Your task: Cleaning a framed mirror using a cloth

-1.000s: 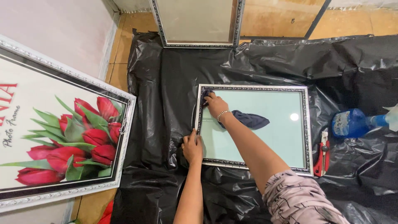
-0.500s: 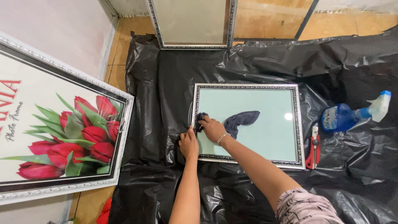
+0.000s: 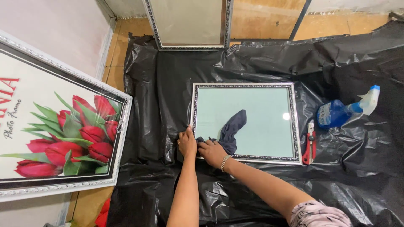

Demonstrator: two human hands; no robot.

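Silver-edged rectangular picture frame with pale glass (image 3: 244,90), flat on crinkled black plastic sheeting (image 3: 168,84) over the floor. Right hand (image 3: 213,152) at the near-left corner, grip clenched on a dark blue cloth (image 3: 231,130) trailing across the glass. Left hand (image 3: 187,143) pressed flat on the frame's left edge, grasping nothing. Blue spray bottle (image 3: 336,113) and red-handled cutter (image 3: 310,145) lie right of the frame.
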